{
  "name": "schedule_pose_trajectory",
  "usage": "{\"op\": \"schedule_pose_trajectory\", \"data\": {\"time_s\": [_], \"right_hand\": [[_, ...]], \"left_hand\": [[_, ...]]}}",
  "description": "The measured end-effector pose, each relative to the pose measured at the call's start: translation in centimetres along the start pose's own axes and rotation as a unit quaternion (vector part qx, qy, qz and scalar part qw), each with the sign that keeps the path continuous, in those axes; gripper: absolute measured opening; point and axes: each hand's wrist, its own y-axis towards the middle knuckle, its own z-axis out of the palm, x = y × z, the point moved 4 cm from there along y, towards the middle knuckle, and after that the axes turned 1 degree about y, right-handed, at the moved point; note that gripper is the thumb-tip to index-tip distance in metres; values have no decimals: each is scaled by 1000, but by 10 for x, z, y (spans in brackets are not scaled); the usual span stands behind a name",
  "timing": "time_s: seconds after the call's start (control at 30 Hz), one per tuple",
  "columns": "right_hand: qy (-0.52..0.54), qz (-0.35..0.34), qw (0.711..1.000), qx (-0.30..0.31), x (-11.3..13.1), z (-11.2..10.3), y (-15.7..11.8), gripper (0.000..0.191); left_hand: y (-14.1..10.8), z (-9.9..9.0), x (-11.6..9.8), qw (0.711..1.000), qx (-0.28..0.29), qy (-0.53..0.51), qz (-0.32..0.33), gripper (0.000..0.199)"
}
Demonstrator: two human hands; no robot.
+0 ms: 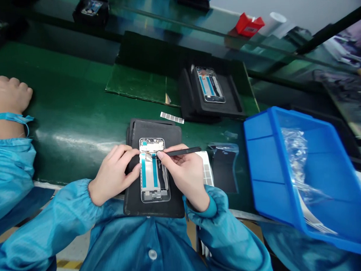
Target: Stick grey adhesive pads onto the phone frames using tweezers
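An opened smartphone [149, 180], its inner parts and blue strips showing, lies on black foam pads [132, 204] before me. My left hand [115, 171] grips the phone's left edge between thumb and fingers. In my right hand [186, 171] is a slim black tool [184, 151], held like a pen over the phone's upper middle. Its tip is hidden by my fingers, so I cannot tell whether it is tweezers or a pry stick. Under that hand's right side lies a white sheet of grey square stickers [207, 170].
A blue bin [264, 164] with clear plastic stands at the right. Dark film pieces [224, 167] lie beside it. Another opened phone [210, 85] rests in a black tray [235, 104] farther back. A sticker strip [172, 117] lies behind the pads. A co-worker's fist [10, 96] rests at left.
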Motion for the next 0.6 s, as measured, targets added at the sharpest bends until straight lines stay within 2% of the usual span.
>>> {"op": "schedule_pose_trajectory", "data": {"time_s": [0.6], "right_hand": [[-24, 1, 1000, 11, -5, 2, 0, 19]], "left_hand": [[-1, 4, 0, 1000, 4, 13, -2, 27]]}}
